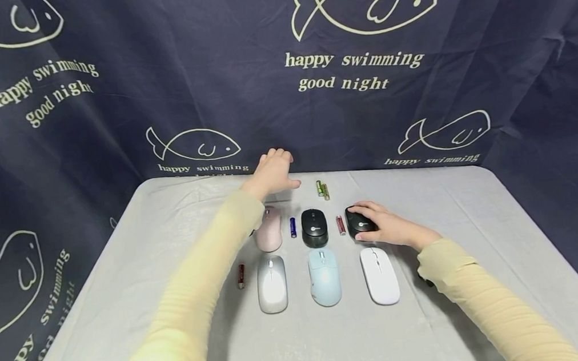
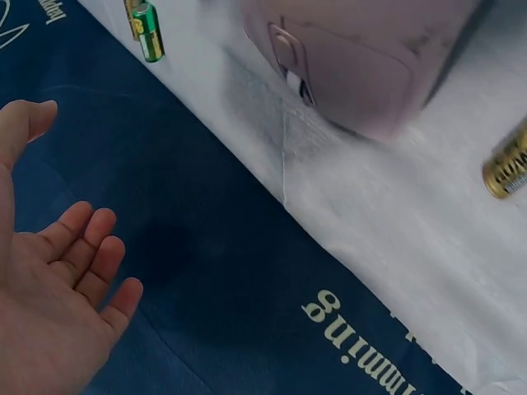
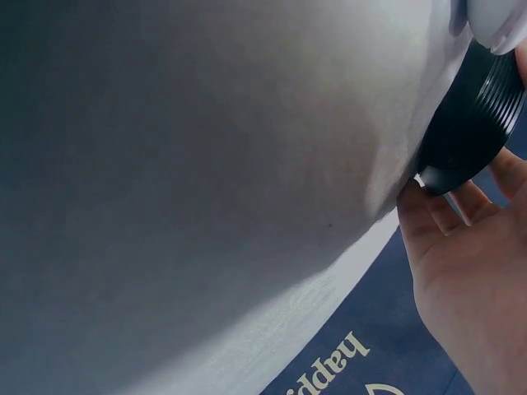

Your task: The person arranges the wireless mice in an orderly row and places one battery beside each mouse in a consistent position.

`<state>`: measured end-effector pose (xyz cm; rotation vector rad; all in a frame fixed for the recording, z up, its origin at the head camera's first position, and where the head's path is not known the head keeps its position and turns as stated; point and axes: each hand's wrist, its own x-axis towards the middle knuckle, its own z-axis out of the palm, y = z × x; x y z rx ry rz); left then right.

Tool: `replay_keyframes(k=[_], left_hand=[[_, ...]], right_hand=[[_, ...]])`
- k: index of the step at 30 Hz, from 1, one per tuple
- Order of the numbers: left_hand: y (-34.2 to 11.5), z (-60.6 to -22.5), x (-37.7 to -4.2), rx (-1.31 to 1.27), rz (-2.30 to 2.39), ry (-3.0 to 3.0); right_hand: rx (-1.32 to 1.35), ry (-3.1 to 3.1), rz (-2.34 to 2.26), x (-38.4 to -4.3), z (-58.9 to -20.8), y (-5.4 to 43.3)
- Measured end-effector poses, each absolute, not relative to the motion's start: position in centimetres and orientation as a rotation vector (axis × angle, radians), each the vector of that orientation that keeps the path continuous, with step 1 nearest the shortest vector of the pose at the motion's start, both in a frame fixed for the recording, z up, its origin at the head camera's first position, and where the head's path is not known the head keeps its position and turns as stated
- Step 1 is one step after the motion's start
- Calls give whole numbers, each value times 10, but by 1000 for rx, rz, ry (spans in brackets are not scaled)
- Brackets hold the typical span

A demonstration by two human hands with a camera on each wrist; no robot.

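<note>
My right hand (image 1: 390, 226) grips a black computer mouse (image 1: 357, 224) at the right of the back row, thumb on the near side and fingers on the far side. The right wrist view shows the ridged side of that black mouse (image 3: 473, 123) against the fingers. Above the table's back edge, my left hand (image 1: 274, 173) is held with loose fingers and nothing in it. Nearest to it is a pink mouse (image 1: 269, 234), partly behind the sleeve. In the left wrist view this hand (image 2: 58, 304) shows its palm, apart from the pink mouse (image 2: 354, 66).
Another black mouse (image 1: 314, 227) stands mid-row. In front lie a silver mouse (image 1: 272, 285), a light blue mouse (image 1: 325, 277) and a white mouse (image 1: 380, 276). Around them lie a blue battery (image 1: 293, 227), a red battery (image 1: 341, 225), a dark red battery (image 1: 241, 276) and green batteries (image 1: 323, 190).
</note>
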<state>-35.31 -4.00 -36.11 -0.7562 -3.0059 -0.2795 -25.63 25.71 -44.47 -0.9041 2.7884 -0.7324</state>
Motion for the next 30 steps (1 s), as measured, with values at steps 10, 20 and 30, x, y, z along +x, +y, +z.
replay_keyframes(k=[10, 20, 30], left_hand=[[-20, -362, -362, -771, -222, -3050], [-6, -383, -372, -816, -205, -3079], [6, -393, -371, -829, -59, -3112]], right_hand=[[-906, 2788, -751, -257, -444, 259], [-926, 2785, -753, -258, -445, 258], [-926, 2780, -756, -258, -444, 257]])
